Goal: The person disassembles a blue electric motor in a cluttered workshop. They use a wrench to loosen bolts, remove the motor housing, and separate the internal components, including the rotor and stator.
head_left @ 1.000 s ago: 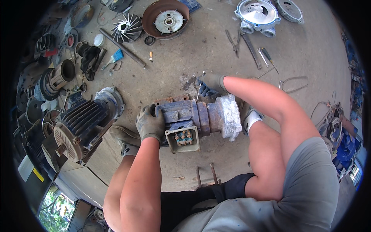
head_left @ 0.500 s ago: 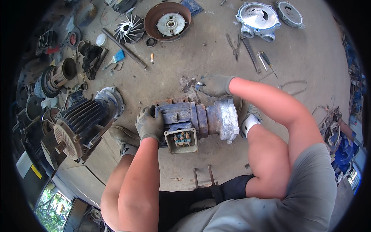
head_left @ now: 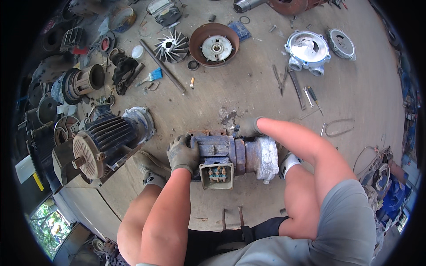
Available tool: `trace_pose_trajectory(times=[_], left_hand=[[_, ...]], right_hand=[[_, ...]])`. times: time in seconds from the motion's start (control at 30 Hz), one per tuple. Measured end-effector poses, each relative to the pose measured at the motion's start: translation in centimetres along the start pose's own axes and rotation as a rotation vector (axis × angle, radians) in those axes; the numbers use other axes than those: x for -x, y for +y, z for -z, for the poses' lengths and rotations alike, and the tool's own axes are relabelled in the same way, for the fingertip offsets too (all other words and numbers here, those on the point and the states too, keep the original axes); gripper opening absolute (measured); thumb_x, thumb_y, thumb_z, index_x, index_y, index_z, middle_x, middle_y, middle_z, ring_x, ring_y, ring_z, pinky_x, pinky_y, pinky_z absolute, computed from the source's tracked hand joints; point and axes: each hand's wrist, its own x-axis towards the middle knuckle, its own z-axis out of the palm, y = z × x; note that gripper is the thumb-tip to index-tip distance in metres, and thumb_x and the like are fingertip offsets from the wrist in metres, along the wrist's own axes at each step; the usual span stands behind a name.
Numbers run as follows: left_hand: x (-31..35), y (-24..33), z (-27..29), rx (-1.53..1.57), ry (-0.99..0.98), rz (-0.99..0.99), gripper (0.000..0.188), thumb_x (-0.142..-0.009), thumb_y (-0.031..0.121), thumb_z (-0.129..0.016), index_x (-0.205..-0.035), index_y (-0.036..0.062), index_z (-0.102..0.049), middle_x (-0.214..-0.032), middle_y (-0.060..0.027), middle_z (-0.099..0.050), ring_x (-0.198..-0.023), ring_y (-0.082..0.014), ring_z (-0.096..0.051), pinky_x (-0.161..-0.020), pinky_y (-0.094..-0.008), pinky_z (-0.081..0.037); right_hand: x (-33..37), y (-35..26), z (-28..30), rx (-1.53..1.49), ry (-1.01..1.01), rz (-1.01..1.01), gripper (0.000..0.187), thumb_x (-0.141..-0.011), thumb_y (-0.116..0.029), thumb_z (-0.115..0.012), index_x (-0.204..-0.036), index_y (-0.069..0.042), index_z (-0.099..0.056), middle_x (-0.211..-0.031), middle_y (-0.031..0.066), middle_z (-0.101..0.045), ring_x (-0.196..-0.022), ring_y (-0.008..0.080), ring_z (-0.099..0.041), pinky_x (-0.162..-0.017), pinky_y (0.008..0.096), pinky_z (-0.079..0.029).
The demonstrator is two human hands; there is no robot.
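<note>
An electric motor (head_left: 213,148) with worn blue paint lies on its side on the floor between my feet. Its open terminal box (head_left: 217,186) faces me, and a rough silvery flange housing (head_left: 267,158) forms its right end. My left hand (head_left: 183,153), in a grey-green glove, is wrapped over the motor's left end. Just beyond the motor's far side is my gloved right hand (head_left: 251,127), fingers closed. Something small and dark shows at its fingertips, too hidden to name.
A second finned motor (head_left: 108,135) stands to the left. Farther off lie a fan wheel (head_left: 171,45), a rusty round housing (head_left: 200,37), a brush (head_left: 153,75) and a long bar (head_left: 162,66). Pliers (head_left: 280,80), a wrench (head_left: 308,96) and silvery covers (head_left: 307,46) lie at the far right.
My right hand has come down nearer to the motor's far edge. The left hand keeps its place on the motor. The whole view has shifted, with the floor things lower in the picture.
</note>
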Motion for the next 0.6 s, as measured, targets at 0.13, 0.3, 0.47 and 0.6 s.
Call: trace_pose_trajectory(times=[0.13, 0.3, 0.47, 0.6], left_hand=[[0.0, 0.0, 0.1, 0.000, 0.002, 0.007, 0.046, -0.101, 0.045, -0.061, -0.133, 0.0145, -0.074, -0.140, -0.0116, -0.069, -0.135, -0.0342, -0.060, -0.119, -0.0463, -0.041], [0.1, 0.0, 0.1, -0.001, -0.005, 0.016, 0.045, -0.102, 0.045, -0.061, -0.133, 0.0148, -0.074, -0.141, -0.0108, -0.069, -0.137, -0.0341, -0.058, -0.120, -0.0464, -0.041], [0.2, 0.1, 0.4, -0.002, 0.009, 0.004, 0.046, -0.102, 0.045, -0.061, -0.134, 0.0151, -0.074, -0.141, -0.0104, -0.069, -0.136, -0.0342, -0.059, -0.119, -0.0467, -0.042], [0.2, 0.1, 0.5, 0.007, -0.003, 0.008, 0.046, -0.102, 0.045, -0.060, -0.134, 0.0143, -0.074, -0.141, -0.0109, -0.069, -0.135, -0.0343, -0.060, -0.118, -0.0474, -0.042]], right_hand=[[0.2, -0.6, -0.3, -0.079, -0.015, -0.030, 0.044, -0.094, -0.038, -0.081, -0.122, -0.004, -0.075, -0.109, 0.0186, -0.080, -0.094, 0.0300, -0.073, -0.086, 0.0447, -0.056], [0.3, -1.2, 0.8, -0.403, -0.190, -0.168, 0.039, -0.095, -0.037, -0.076, -0.121, -0.007, -0.077, -0.109, 0.0126, -0.080, -0.092, 0.0222, -0.071, -0.083, 0.0406, -0.056], [1.0, -2.2, 1.7, -0.052, -0.164, -0.202, 0.039, -0.098, -0.038, -0.070, -0.122, -0.008, -0.078, -0.110, 0.0154, -0.080, -0.093, 0.0265, -0.072, -0.085, 0.0426, -0.056], [1.3, -1.9, 0.9, -0.044, -0.037, -0.108, 0.036, -0.098, -0.035, -0.075, -0.118, -0.005, -0.078, -0.108, 0.0168, -0.080, -0.093, 0.0294, -0.071, -0.088, 0.0437, -0.056]])
